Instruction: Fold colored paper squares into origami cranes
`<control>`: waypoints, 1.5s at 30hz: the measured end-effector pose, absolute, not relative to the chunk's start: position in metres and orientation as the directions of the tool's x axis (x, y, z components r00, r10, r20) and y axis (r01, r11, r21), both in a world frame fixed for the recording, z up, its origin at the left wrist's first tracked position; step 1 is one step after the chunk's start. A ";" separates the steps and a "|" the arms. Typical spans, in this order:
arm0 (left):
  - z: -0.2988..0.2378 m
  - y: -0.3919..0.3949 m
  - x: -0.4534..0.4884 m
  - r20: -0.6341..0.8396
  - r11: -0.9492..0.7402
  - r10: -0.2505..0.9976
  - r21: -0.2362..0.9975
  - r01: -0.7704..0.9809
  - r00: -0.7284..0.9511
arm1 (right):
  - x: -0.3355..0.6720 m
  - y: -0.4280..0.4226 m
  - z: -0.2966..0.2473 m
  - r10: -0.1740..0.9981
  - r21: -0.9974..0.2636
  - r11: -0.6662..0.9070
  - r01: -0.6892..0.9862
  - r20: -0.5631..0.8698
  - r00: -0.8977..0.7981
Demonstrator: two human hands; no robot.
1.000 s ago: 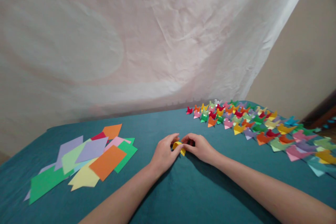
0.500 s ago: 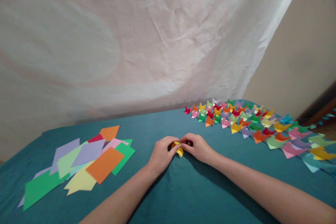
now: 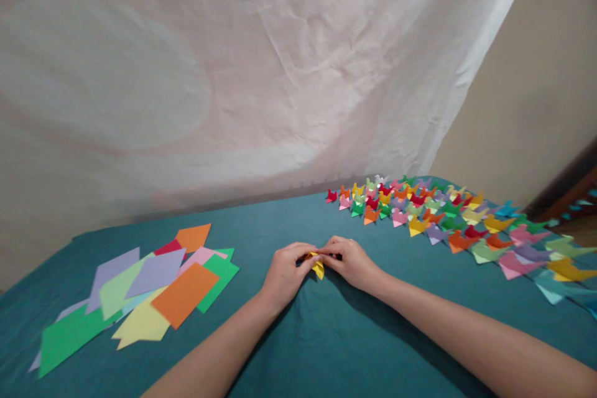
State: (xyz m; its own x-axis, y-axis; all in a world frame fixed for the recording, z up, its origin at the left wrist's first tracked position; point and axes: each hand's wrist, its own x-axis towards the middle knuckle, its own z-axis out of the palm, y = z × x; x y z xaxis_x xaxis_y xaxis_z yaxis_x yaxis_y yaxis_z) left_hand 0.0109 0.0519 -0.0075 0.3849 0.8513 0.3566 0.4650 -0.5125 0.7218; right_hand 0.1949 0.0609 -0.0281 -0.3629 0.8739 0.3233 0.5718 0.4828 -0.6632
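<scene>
Pinching a small, folded piece of yellow paper (image 3: 318, 269) in narrow grips with bare left hand (image 3: 285, 270) and bare right hand (image 3: 351, 260), over a teal, cloth-covered table (image 3: 303, 348). Holding it between overlapping, flat, multicoloured paper sheets (image 3: 185, 295) at left and rows of small, multicoloured folded-paper birds (image 3: 461, 242) at right.

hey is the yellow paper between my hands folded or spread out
Folded: the yellow paper shows as a small, pointed, creased piece held between your left hand and right hand, partly hidden.
</scene>
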 end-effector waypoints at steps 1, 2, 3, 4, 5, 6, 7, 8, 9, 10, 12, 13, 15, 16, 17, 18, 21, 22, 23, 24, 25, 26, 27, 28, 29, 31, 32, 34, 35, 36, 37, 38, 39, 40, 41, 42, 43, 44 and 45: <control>-0.007 0.052 0.011 0.358 -0.514 0.851 0.722 0.463 0.386 | 0.195 0.061 -0.028 0.875 -0.661 0.482 0.575 0.323 -0.361; -0.007 0.052 0.011 0.359 -0.518 0.847 0.721 0.460 0.391 | 0.195 0.061 -0.028 0.874 -0.659 0.482 0.577 0.324 -0.361; -0.007 0.052 0.011 0.364 -0.523 0.844 0.721 0.455 0.394 | 0.195 0.061 -0.028 0.874 -0.657 0.483 0.578 0.324 -0.362; -0.007 0.052 0.011 0.365 -0.526 0.841 0.721 0.450 0.399 | 0.195 0.061 -0.028 0.874 -0.655 0.484 0.580 0.323 -0.364; -0.007 0.052 0.010 0.369 -0.528 0.840 0.721 0.448 0.397 | 0.195 0.061 -0.029 0.874 -0.653 0.484 0.582 0.322 -0.365; -0.007 0.052 0.010 0.371 -0.530 0.839 0.720 0.447 0.398 | 0.195 0.061 -0.029 0.874 -0.651 0.483 0.585 0.321 -0.365; -0.007 0.052 0.010 0.372 -0.531 0.839 0.720 0.447 0.397 | 0.195 0.061 -0.029 0.875 -0.648 0.482 0.589 0.320 -0.363; -0.007 0.052 0.010 0.374 -0.533 0.837 0.720 0.444 0.399 | 0.195 0.061 -0.029 0.875 -0.646 0.481 0.593 0.319 -0.363; -0.007 0.052 0.010 0.376 -0.536 0.835 0.719 0.442 0.401 | 0.195 0.060 -0.029 0.876 -0.644 0.481 0.595 0.319 -0.362; -0.007 0.052 0.010 0.378 -0.539 0.833 0.718 0.440 0.404 | 0.195 0.060 -0.028 0.876 -0.642 0.481 0.597 0.319 -0.363; -0.007 0.052 0.010 0.379 -0.542 0.831 0.716 0.440 0.408 | 0.195 0.060 -0.027 0.875 -0.640 0.482 0.598 0.319 -0.363; -0.007 0.052 0.010 0.378 -0.542 0.831 0.715 0.441 0.408 | 0.195 0.060 -0.027 0.875 -0.639 0.482 0.599 0.319 -0.363; -0.007 0.052 0.010 0.377 -0.539 0.833 0.715 0.444 0.404 | 0.195 0.059 -0.026 0.875 -0.638 0.482 0.600 0.319 -0.363; -0.007 0.053 0.011 0.376 -0.538 0.834 0.716 0.445 0.403 | 0.195 0.059 -0.026 0.876 -0.638 0.481 0.601 0.320 -0.362; -0.007 0.053 0.011 0.376 -0.538 0.835 0.716 0.445 0.402 | 0.195 0.059 -0.026 0.876 -0.638 0.480 0.602 0.320 -0.360; -0.007 0.052 0.011 0.376 -0.538 0.834 0.716 0.445 0.403 | 0.195 0.059 -0.026 0.876 -0.638 0.480 0.602 0.320 -0.359; -0.007 0.052 0.011 0.377 -0.546 0.829 0.707 0.450 0.414 | 0.195 0.061 -0.028 0.874 -0.638 0.484 0.599 0.322 -0.363; -0.007 0.051 0.011 0.375 -0.549 0.827 0.701 0.456 0.418 | 0.195 0.061 -0.029 0.872 -0.637 0.487 0.597 0.323 -0.367; -0.007 0.051 0.012 0.373 -0.551 0.826 0.694 0.465 0.422 | 0.195 0.062 -0.030 0.871 -0.637 0.490 0.595 0.324 -0.370; -0.007 0.051 0.012 0.371 -0.552 0.826 0.686 0.474 0.424 | 0.195 0.062 -0.030 0.871 -0.638 0.490 0.594 0.325 -0.370; -0.007 0.050 0.012 0.369 -0.552 0.826 0.679 0.484 0.426 | 0.195 0.062 -0.030 0.871 -0.639 0.490 0.593 0.325 -0.369; -0.008 0.050 0.012 0.366 -0.553 0.827 0.672 0.493 0.428 | 0.195 0.062 -0.030 0.871 -0.640 0.489 0.592 0.325 -0.368; -0.008 0.050 0.012 0.364 -0.553 0.826 0.667 0.499 0.430 | 0.195 0.062 -0.030 0.872 -0.642 0.488 0.592 0.326 -0.365; -0.008 0.050 0.012 0.363 -0.554 0.826 0.662 0.504 0.431 | 0.195 0.062 -0.029 0.873 -0.643 0.487 0.592 0.326 -0.363; -0.008 0.051 0.012 0.364 -0.556 0.825 0.659 0.506 0.432 | 0.195 0.061 -0.028 0.873 -0.643 0.486 0.593 0.327 -0.361; -0.009 0.051 0.012 0.367 -0.560 0.822 0.657 0.505 0.435 | 0.195 0.061 -0.027 0.876 -0.642 0.482 0.597 0.324 -0.359; -0.009 0.051 0.012 0.369 -0.562 0.821 0.657 0.502 0.436 | 0.195 0.060 -0.026 0.877 -0.641 0.479 0.600 0.320 -0.358; -0.008 0.052 0.012 0.368 -0.565 0.818 0.658 0.498 0.441 | 0.194 0.060 -0.025 0.879 -0.640 0.476 0.604 0.315 -0.358; -0.008 0.052 0.012 0.367 -0.564 0.818 0.659 0.498 0.442 | 0.194 0.060 -0.025 0.879 -0.640 0.475 0.604 0.316 -0.357; -0.008 0.051 0.012 0.366 -0.563 0.820 0.658 0.500 0.441 | 0.194 0.060 -0.025 0.879 -0.641 0.475 0.603 0.317 -0.356; -0.008 0.051 0.013 0.365 -0.560 0.822 0.657 0.505 0.437 | 0.194 0.059 -0.025 0.879 -0.642 0.475 0.602 0.319 -0.355; -0.007 0.051 0.014 0.364 -0.556 0.826 0.654 0.512 0.431 | 0.194 0.059 -0.025 0.879 -0.643 0.475 0.600 0.320 -0.353; -0.007 0.050 0.015 0.364 -0.551 0.830 0.652 0.521 0.423 | 0.194 0.059 -0.025 0.880 -0.644 0.475 0.600 0.323 -0.350; -0.007 0.049 0.016 0.364 -0.547 0.834 0.649 0.529 0.415 | 0.194 0.059 -0.025 0.880 -0.645 0.475 0.599 0.324 -0.349; -0.007 0.049 0.017 0.363 -0.543 0.837 0.647 0.536 0.410 | 0.194 0.059 -0.025 0.880 -0.646 0.474 0.598 0.325 -0.347; -0.007 0.048 0.018 0.363 -0.540 0.839 0.645 0.540 0.405 | 0.194 0.059 -0.025 0.880 -0.646 0.475 0.598 0.325 -0.347; -0.007 0.047 0.019 0.364 -0.539 0.840 0.644 0.542 0.402 | 0.194 0.059 -0.025 0.879 -0.645 0.475 0.598 0.326 -0.347; -0.007 0.047 0.019 0.365 -0.539 0.840 0.644 0.543 0.402 | 0.194 0.059 -0.024 0.879 -0.644 0.477 0.599 0.325 -0.350; -0.007 0.046 0.020 0.363 -0.539 0.840 0.644 0.543 0.403 | 0.194 0.059 -0.024 0.877 -0.642 0.479 0.599 0.324 -0.354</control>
